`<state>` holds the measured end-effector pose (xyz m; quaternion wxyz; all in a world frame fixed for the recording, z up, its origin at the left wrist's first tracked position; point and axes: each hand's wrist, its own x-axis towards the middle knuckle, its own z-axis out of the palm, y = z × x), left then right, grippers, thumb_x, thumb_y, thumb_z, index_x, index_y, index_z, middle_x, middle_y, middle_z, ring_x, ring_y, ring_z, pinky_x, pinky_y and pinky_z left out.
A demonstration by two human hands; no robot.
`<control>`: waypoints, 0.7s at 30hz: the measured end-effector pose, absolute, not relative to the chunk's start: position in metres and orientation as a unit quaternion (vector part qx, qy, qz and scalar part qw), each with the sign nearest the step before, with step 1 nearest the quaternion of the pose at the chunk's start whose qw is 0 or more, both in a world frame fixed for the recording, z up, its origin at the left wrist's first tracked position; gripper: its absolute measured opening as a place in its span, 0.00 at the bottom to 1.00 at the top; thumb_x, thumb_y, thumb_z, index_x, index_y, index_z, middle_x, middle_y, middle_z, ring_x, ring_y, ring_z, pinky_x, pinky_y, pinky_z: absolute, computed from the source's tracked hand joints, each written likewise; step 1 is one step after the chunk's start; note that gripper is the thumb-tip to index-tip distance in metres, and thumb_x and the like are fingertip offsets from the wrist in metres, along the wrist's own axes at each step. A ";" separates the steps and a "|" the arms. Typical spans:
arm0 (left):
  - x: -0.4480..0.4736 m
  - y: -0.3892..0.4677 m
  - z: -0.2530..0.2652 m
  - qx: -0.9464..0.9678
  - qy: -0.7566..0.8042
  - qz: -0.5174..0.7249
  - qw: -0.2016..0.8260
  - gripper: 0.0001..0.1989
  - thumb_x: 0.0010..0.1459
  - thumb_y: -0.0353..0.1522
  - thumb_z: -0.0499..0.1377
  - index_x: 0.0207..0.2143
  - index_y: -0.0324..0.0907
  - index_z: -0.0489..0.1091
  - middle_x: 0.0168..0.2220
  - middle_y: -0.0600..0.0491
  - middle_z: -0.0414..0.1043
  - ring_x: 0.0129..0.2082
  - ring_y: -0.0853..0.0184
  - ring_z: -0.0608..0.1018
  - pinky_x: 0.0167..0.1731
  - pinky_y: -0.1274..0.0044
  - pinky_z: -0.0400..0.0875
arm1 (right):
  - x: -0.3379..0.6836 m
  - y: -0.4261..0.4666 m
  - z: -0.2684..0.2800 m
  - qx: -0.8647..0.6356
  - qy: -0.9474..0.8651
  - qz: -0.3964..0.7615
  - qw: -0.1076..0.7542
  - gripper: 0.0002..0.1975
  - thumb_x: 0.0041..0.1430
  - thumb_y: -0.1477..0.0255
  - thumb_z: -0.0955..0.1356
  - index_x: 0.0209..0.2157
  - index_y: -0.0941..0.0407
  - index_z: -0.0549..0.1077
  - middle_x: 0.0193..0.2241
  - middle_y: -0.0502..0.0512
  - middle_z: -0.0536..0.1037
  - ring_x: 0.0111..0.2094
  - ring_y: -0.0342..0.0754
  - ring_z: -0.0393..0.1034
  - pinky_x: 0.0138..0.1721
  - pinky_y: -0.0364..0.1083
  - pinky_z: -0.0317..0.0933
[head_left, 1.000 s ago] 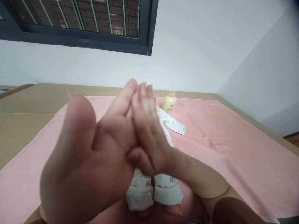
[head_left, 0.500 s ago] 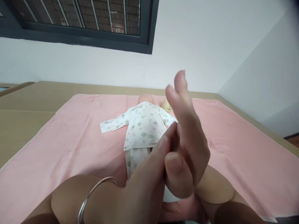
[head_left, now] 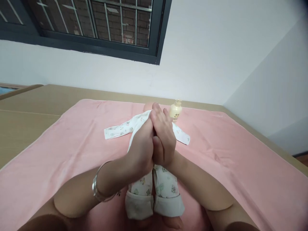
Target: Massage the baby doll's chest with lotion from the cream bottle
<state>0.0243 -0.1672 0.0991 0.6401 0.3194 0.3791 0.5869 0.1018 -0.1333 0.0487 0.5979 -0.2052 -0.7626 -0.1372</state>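
Palm to palm, my left hand [head_left: 141, 146] and my right hand [head_left: 166, 136] press together above a doll. The fingers of my right hand lie stretched along my left hand, and I see no object between them. My left hand's fingers are partly covered, but the hand looks flat and slightly cupped. Underneath, the doll lies on its back in a white printed top [head_left: 119, 129] and matching trousers [head_left: 166, 184] with turned-up cuffs. Its head [head_left: 147, 107] shows only in part, and its bare feet [head_left: 172, 222] stick out below the cuffs.
A pale yellow pump bottle [head_left: 175, 110] stands beyond the doll's arm on the right. A pink blanket [head_left: 231, 170] covers much of the wooden surface [head_left: 26, 128]. Behind are a white wall [head_left: 197, 64] and a dark-framed window [head_left: 108, 48]. A silver bangle [head_left: 95, 186] circles my left wrist.
My hands have moved away from me and slightly left, from a crossed, twisted hold to palms pressed together. The bottle and the trouser legs have come into fuller view.
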 end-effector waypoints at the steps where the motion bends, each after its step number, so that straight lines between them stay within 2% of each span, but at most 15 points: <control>1: 0.028 -0.154 0.096 0.307 0.382 0.566 0.663 0.11 0.63 0.38 0.55 0.37 0.44 0.74 0.40 0.51 0.80 0.57 0.58 0.77 0.57 0.67 0.76 | 0.105 -0.120 0.041 -0.230 -0.776 -0.114 0.576 0.29 0.73 0.70 0.49 0.72 0.53 0.46 0.70 0.53 0.57 0.71 0.51 0.49 0.72 0.60 0.46; 3: 0.031 -0.123 0.086 0.303 0.355 0.563 0.682 0.15 0.66 0.40 0.51 0.41 0.42 0.74 0.45 0.48 0.80 0.58 0.59 0.76 0.62 0.66 0.71 | 0.109 -0.095 0.026 -0.292 -0.795 -0.061 0.528 0.29 0.72 0.69 0.50 0.72 0.55 0.46 0.70 0.56 0.56 0.72 0.52 0.45 0.73 0.59 0.45; 6: 0.023 -0.068 0.061 0.331 0.372 0.616 0.611 0.20 0.69 0.40 0.45 0.45 0.39 0.73 0.51 0.44 0.77 0.60 0.59 0.74 0.64 0.65 0.67 | 0.115 -0.065 0.006 -0.398 -0.804 0.001 0.442 0.30 0.70 0.67 0.55 0.69 0.64 0.55 0.70 0.64 0.56 0.72 0.54 0.46 0.72 0.58 0.45; 9: 0.003 -0.018 0.030 0.389 0.434 0.675 0.453 0.16 0.65 0.38 0.50 0.44 0.40 0.73 0.57 0.46 0.73 0.63 0.63 0.71 0.66 0.70 0.62 | 0.118 -0.049 -0.005 -0.482 -0.809 0.037 0.333 0.30 0.66 0.70 0.59 0.66 0.70 0.61 0.68 0.69 0.58 0.71 0.58 0.49 0.72 0.59 0.44; 11: -0.009 0.005 0.009 0.448 0.466 0.657 0.389 0.13 0.60 0.35 0.53 0.41 0.39 0.74 0.54 0.46 0.76 0.58 0.62 0.74 0.63 0.70 0.64 | 0.119 -0.043 -0.010 -0.505 -0.813 0.046 0.287 0.29 0.65 0.72 0.60 0.64 0.70 0.64 0.67 0.70 0.60 0.71 0.58 0.50 0.73 0.59 0.42; 14: -0.015 0.020 -0.016 0.494 0.489 0.606 0.387 0.11 0.57 0.34 0.54 0.34 0.38 0.74 0.45 0.45 0.79 0.50 0.60 0.78 0.57 0.68 0.69 | 0.121 -0.040 -0.014 -0.513 -0.811 0.050 0.276 0.28 0.65 0.73 0.60 0.63 0.69 0.66 0.67 0.68 0.61 0.70 0.57 0.51 0.73 0.57 0.42; 16: -0.010 0.020 -0.025 0.520 0.498 0.580 0.382 0.11 0.58 0.34 0.54 0.34 0.39 0.75 0.43 0.45 0.80 0.47 0.59 0.79 0.55 0.68 0.71 | 0.123 -0.039 -0.016 -0.519 -0.804 0.055 0.284 0.27 0.64 0.74 0.60 0.63 0.68 0.67 0.67 0.68 0.61 0.70 0.56 0.52 0.73 0.57 0.42; 21: 0.004 0.008 -0.034 0.591 0.560 0.509 0.278 0.17 0.61 0.30 0.51 0.47 0.37 0.75 0.54 0.43 0.76 0.56 0.58 0.75 0.61 0.66 0.65 | 0.126 -0.037 -0.020 -0.534 -0.793 0.056 0.287 0.29 0.63 0.73 0.61 0.64 0.69 0.65 0.68 0.69 0.60 0.71 0.58 0.50 0.73 0.57 0.43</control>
